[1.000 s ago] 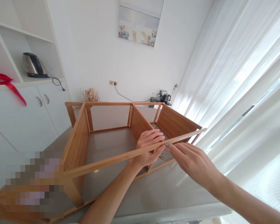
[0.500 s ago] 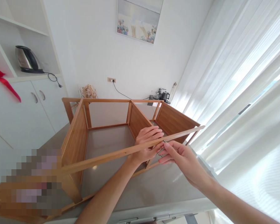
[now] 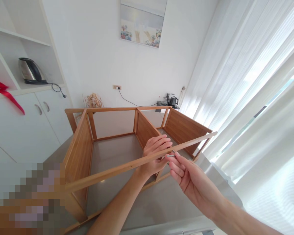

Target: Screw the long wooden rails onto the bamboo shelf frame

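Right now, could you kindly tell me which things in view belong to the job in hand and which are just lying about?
In the job:
wooden frame, left hand at its near upper rail
thin metal tool in the right hand

Apparently unrelated:
kettle on the shelf
red ribbon
wall picture
curtains

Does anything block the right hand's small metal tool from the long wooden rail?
Nothing visible does. The metal tool, pinched in the right hand, has its upper end right at the rail. The left hand is close alongside; whether tool and rail touch is unclear.
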`<state>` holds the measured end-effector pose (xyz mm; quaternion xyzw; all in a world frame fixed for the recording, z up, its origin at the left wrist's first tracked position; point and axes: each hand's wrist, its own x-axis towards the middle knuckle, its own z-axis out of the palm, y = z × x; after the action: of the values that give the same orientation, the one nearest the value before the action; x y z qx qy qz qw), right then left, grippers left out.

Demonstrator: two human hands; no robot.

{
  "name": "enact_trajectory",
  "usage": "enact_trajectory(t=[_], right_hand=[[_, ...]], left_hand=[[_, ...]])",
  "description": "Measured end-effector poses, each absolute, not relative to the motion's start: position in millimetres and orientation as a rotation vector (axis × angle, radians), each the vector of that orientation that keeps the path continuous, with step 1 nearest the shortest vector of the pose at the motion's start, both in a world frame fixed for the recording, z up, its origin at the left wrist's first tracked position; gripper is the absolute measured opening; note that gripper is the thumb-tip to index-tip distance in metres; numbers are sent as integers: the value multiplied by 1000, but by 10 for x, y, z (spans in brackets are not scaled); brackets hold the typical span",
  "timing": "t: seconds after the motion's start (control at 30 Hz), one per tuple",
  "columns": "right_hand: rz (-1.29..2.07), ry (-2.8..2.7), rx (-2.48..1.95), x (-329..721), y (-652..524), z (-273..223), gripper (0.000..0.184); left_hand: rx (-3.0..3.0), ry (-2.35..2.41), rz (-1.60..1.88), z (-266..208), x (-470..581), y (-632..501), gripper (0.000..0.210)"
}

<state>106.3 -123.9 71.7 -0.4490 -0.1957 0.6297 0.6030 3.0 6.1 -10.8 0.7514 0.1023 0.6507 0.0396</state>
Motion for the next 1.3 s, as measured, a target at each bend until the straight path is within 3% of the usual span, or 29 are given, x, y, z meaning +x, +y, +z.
enact_trajectory(t=[0.33,0.7,0.8,0.9,0.97,1.1,1.3], right_hand=[[1373,-277,-882,870,-1237,620,10],[1278,-699,-960,828,-1279,621,27],[943,-1239,-1077,1026,-1277,585,27],[16,-1820,-1068,1368,-1226,561,6],[-395,-2098,-1006,1578,-1179,568,15],[-727,-2232,-997,1771,-1095,639,18],[-833,-2333,-946,1771,-1015,709,22]], left_hand=[[2324,347,1991,-91,26,50,27],[2351,380,1974,-75,3,28,28],[2331,383,2003,-50,12,7,26],[2333,384,2018,-43,28,-5,28],[2332,391,2020,-50,36,-7,31],[2331,387,2023,-65,42,-3,34],[2322,367,2017,-68,33,7,35]])
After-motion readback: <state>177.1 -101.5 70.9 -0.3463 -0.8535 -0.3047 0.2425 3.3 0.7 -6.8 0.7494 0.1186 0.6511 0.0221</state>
